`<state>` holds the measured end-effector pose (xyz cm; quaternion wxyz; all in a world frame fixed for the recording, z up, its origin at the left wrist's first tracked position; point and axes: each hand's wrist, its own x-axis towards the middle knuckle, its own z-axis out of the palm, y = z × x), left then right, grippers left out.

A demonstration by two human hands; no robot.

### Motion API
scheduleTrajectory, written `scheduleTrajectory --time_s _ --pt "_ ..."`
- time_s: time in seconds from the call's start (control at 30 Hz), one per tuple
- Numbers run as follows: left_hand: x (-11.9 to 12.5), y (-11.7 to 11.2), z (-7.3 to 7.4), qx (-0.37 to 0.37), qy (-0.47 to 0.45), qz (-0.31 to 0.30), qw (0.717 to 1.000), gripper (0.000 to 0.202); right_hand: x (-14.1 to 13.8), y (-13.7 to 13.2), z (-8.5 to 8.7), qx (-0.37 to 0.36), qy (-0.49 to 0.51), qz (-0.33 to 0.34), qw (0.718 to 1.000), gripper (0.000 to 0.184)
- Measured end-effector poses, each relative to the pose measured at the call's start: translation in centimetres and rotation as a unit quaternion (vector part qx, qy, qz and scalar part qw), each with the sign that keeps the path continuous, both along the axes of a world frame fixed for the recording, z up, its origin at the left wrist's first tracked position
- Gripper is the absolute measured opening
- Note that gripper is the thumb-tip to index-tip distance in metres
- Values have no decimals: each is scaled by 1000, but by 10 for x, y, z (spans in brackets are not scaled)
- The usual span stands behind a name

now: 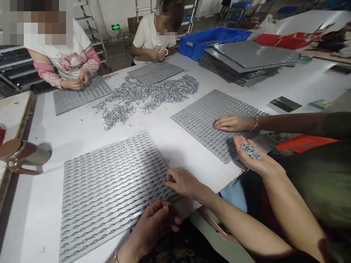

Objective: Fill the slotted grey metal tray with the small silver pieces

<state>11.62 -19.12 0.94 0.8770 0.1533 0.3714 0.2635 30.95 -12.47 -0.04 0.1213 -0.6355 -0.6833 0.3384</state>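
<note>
In front of me lies a grey board (109, 186) with close rows of small oval cavities or pieces. Over its right edge, my right hand (186, 182) is closed in a pinch, its fingertips low against the board. Whatever those fingers hold is too small or hidden to tell. Close by, at the board's near edge, my left hand (155, 223) is curled with thumb and fingers drawn together. Its palm is turned away, so its contents are hidden. Beyond the board, a loose heap of small silver oval pieces (170, 93) spreads across the white table (90, 140).
At right, a co-worker's hand (233, 123) touches another grey board (203, 120); their other hand (255, 157) cups silver pieces. Two people work across the table at similar boards. A brown-lidded mug (35, 155), stacked grey sheets (249, 58) and a blue crate (192, 47) stand around.
</note>
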Motion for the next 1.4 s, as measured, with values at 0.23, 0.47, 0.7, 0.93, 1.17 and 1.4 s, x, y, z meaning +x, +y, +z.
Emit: scheduleTrajectory --time_s 0.23,0.47,0.7,0.93,1.17,1.4 --pt "-2 -4 -7 12 -3 3 1000 14 6 -7 6 43 63 51 996 13" --pt "1 -5 -11 13 3 -9 1000 18 -4 -24 -9 155 -82 151 973 20" --pt "-4 -1 -3 0 -12 -8 1000 29 2 -38 -20 170 -31 73 982 25" --pt "-5 3 4 -3 -15 -21 1000 29 -1 -42 -18 62 159 -127 977 16" --pt "-11 2 -7 -18 -31 -11 999 27 -16 -38 -35 114 63 -130 983 15" --pt "-9 12 1 -53 -124 75 988 67 -16 -57 -7 156 132 -124 971 19"
